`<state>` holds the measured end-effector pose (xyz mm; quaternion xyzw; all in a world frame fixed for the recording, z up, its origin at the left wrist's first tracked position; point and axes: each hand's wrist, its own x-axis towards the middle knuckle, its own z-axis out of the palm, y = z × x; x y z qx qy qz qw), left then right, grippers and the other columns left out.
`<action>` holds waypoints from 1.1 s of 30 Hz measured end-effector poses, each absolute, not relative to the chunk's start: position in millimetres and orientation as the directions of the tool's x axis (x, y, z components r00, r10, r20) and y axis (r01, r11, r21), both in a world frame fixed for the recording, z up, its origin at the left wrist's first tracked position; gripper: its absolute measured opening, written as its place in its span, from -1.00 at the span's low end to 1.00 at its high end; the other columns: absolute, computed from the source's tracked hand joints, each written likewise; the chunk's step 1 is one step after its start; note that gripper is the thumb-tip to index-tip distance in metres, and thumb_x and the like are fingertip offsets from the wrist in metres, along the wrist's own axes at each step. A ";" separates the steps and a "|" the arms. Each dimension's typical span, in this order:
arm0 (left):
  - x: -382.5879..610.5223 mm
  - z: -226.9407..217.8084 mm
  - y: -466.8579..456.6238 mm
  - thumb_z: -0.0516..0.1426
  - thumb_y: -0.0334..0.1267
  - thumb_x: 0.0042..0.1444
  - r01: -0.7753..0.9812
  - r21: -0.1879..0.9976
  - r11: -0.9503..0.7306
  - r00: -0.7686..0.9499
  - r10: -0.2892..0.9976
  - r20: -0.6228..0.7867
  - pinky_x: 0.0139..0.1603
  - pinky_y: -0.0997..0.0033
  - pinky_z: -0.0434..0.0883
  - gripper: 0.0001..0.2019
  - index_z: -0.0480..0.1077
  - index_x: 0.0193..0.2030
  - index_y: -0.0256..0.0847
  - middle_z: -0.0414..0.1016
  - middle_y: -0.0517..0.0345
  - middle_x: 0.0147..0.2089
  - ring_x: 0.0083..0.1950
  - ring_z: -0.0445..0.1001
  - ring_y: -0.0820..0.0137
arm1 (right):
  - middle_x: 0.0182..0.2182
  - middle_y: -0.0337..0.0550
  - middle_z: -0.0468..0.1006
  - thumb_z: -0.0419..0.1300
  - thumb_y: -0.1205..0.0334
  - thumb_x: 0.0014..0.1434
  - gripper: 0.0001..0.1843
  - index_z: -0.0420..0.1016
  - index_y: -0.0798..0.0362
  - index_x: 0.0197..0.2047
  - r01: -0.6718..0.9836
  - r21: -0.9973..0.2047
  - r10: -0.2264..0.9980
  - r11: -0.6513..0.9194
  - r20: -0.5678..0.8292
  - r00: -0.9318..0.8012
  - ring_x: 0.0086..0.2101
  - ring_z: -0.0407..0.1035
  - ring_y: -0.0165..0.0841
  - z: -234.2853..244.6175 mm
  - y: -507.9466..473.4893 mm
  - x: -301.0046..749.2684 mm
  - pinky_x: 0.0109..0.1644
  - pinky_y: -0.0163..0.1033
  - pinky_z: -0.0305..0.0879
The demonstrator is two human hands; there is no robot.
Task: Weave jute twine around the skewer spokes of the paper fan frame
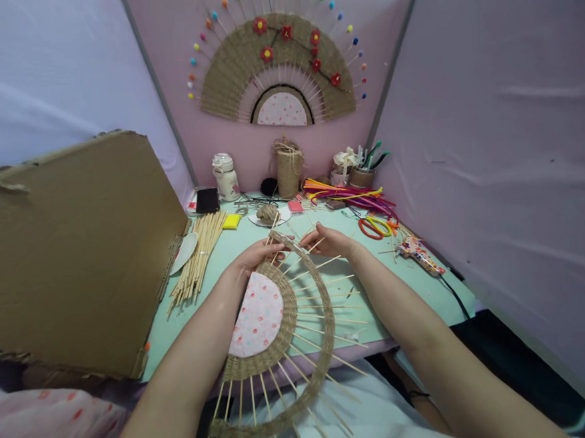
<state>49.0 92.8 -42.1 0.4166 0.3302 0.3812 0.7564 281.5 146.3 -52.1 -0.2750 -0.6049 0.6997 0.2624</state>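
Observation:
A half-made woven fan [288, 299] lies tilted over the table's front edge and my lap. Its half-round centre is white-pink cloth with red spots, ringed by woven twine, and thin wooden sticks spread out from it. A second, narrower twine band [327, 310] crosses the sticks farther out. My left hand [261, 254] is closed on the fan's upper end, by the first sticks. Close to the band's upper end, my right hand [330, 240] has its thumb raised and its fingertips at the sticks; whether they pinch a stick or twine I cannot make out.
Wooden sticks [198, 259] lie left, beside a large cardboard sheet [69, 254]. A twine ball [268, 213], coloured pipe cleaners [351, 198], scissors [372, 227] and a glue gun [419, 253] with a cable lie on the table. A finished fan [232, 70] hangs on the back wall.

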 end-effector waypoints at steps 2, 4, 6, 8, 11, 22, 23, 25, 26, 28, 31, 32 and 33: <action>48.9 -42.8 92.3 0.29 -0.35 -0.10 -0.341 0.869 0.360 0.520 0.842 -0.145 -0.57 0.63 0.17 -0.55 0.47 0.01 -0.28 0.53 -0.01 -0.19 -0.53 0.27 0.64 | -0.45 -0.03 0.50 -0.04 -0.42 0.03 -0.24 0.60 0.13 -0.35 -0.020 -0.991 0.706 -0.130 -0.078 -0.704 -0.47 0.24 -0.37 -51.4 145.7 281.9 -0.49 -0.31 0.08; 48.1 -41.9 91.4 0.27 -0.37 -0.08 -0.365 0.864 0.346 0.528 0.841 -0.115 -0.58 0.62 0.17 -0.55 0.46 0.03 -0.28 0.53 0.00 -0.22 -0.56 0.24 0.64 | -0.50 -0.05 0.47 -0.08 -0.43 0.05 -0.21 0.60 0.15 -0.32 -0.025 -0.990 0.695 -0.142 -0.081 -0.714 -0.50 0.22 -0.38 -49.9 144.7 282.6 -0.48 -0.31 0.09; 47.0 -40.7 90.5 0.26 -0.38 -0.07 -0.380 0.863 0.333 0.530 0.843 -0.092 -0.56 0.61 0.17 -0.54 0.45 0.05 -0.29 0.51 0.04 -0.30 -0.56 0.24 0.62 | -0.55 -0.08 0.43 -0.11 -0.43 0.06 -0.17 0.60 0.18 -0.27 -0.052 -0.984 0.658 -0.169 -0.073 -0.750 -0.53 0.18 -0.41 -47.9 143.4 283.4 -0.47 -0.31 0.07; 46.0 -40.2 90.2 0.25 -0.39 -0.05 -0.388 0.860 0.332 0.534 0.841 -0.084 -0.56 0.60 0.16 -0.54 0.43 0.06 -0.30 0.46 0.10 -0.42 -0.56 0.25 0.60 | -0.58 -0.12 0.39 -0.14 -0.43 0.08 -0.13 0.59 0.22 -0.22 -0.080 -0.975 0.618 -0.207 -0.067 -0.783 -0.54 0.15 -0.42 -45.9 142.3 283.9 -0.46 -0.31 0.06; 45.2 -40.0 90.6 0.25 -0.39 -0.05 -0.403 0.854 0.329 0.534 0.842 -0.072 -0.57 0.60 0.13 -0.55 0.43 0.05 -0.33 0.40 0.15 -0.51 -0.57 0.22 0.59 | -0.56 -0.10 0.40 -0.20 -0.40 0.12 -0.11 0.58 0.26 -0.20 -0.117 -0.957 0.600 -0.267 -0.070 -0.797 -0.50 0.19 -0.41 -44.6 141.9 284.0 -0.42 -0.31 0.09; 41.1 -34.3 87.7 0.26 -0.35 -0.05 -0.462 0.840 0.285 0.489 0.872 -0.026 -0.57 0.57 0.11 -0.54 0.41 0.06 -0.29 0.26 0.24 -0.57 -0.59 0.17 0.57 | -0.49 -0.06 0.43 -0.24 -0.31 0.20 -0.18 0.59 0.21 -0.26 -0.175 -0.939 0.642 -0.297 -0.061 -0.765 -0.46 0.23 -0.41 -43.6 140.8 284.1 -0.35 -0.33 0.17; 40.5 -35.8 88.5 0.25 -0.35 -0.05 -0.460 0.844 0.276 0.492 0.870 -0.016 -0.56 0.57 0.11 -0.56 0.42 0.04 -0.31 0.25 0.24 -0.57 -0.58 0.17 0.56 | -0.48 -0.06 0.43 -0.23 -0.32 0.20 -0.19 0.59 0.21 -0.27 -0.165 -0.946 0.647 -0.280 -0.059 -0.760 -0.45 0.23 -0.40 -43.2 139.6 283.4 -0.34 -0.32 0.17; 39.4 -38.6 90.1 0.25 -0.34 -0.04 -0.454 0.851 0.265 0.498 0.867 -0.004 -0.56 0.56 0.12 -0.60 0.44 -0.01 -0.34 0.24 0.23 -0.57 -0.58 0.16 0.56 | -0.46 -0.05 0.44 -0.20 -0.32 0.19 -0.20 0.59 0.20 -0.30 -0.142 -0.958 0.652 -0.248 -0.056 -0.756 -0.43 0.24 -0.38 -43.1 138.2 281.7 -0.32 -0.31 0.18; 39.0 -39.6 90.8 0.24 -0.34 -0.04 -0.449 0.854 0.264 0.503 0.865 -0.003 -0.56 0.56 0.11 -0.61 0.44 -0.02 -0.34 0.22 0.24 -0.58 -0.58 0.15 0.56 | -0.46 -0.04 0.45 -0.18 -0.32 0.18 -0.21 0.59 0.20 -0.31 -0.133 -0.963 0.649 -0.232 -0.051 -0.759 -0.42 0.25 -0.38 -43.6 138.0 281.0 -0.32 -0.31 0.18; 38.2 -40.3 91.8 0.24 -0.33 -0.02 -0.447 0.856 0.259 0.505 0.863 0.003 -0.56 0.56 0.11 -0.63 0.45 -0.03 -0.34 0.21 0.24 -0.58 -0.58 0.14 0.56 | -0.48 -0.06 0.43 -0.11 -0.32 0.15 -0.25 0.59 0.20 -0.34 -0.129 -0.972 0.650 -0.195 -0.030 -0.760 -0.42 0.24 -0.39 -45.3 139.2 280.8 -0.32 -0.30 0.17; 37.4 -39.0 92.1 0.24 -0.34 -0.03 -0.460 0.855 0.239 0.490 0.872 0.020 -0.56 0.54 0.10 -0.64 0.45 -0.04 -0.31 0.25 0.22 -0.55 -0.58 0.13 0.56 | -0.56 -0.17 0.37 0.07 -0.24 0.09 -0.41 0.59 0.17 -0.37 -0.142 -0.985 0.699 -0.098 0.033 -0.714 -0.49 0.18 -0.43 -48.4 143.0 283.6 -0.36 -0.31 0.12; 37.3 -38.3 92.1 0.24 -0.34 -0.04 -0.462 0.856 0.232 0.487 0.873 0.026 -0.56 0.53 0.11 -0.64 0.45 -0.05 -0.31 0.27 0.20 -0.54 -0.58 0.13 0.55 | -0.59 -0.21 0.33 0.14 -0.18 0.07 -0.48 0.58 0.16 -0.38 -0.143 -0.988 0.721 -0.060 0.057 -0.690 -0.50 0.16 -0.45 -49.1 144.2 285.1 -0.37 -0.32 0.10; 37.1 -37.7 92.0 0.24 -0.35 -0.04 -0.464 0.857 0.226 0.486 0.873 0.033 -0.56 0.52 0.10 -0.65 0.45 -0.05 -0.31 0.30 0.18 -0.52 -0.58 0.13 0.55 | -0.61 -0.24 0.31 0.19 -0.11 0.04 -0.56 0.58 0.15 -0.38 -0.145 -0.989 0.738 -0.027 0.078 -0.670 -0.52 0.14 -0.47 -49.4 145.2 286.6 -0.38 -0.32 0.09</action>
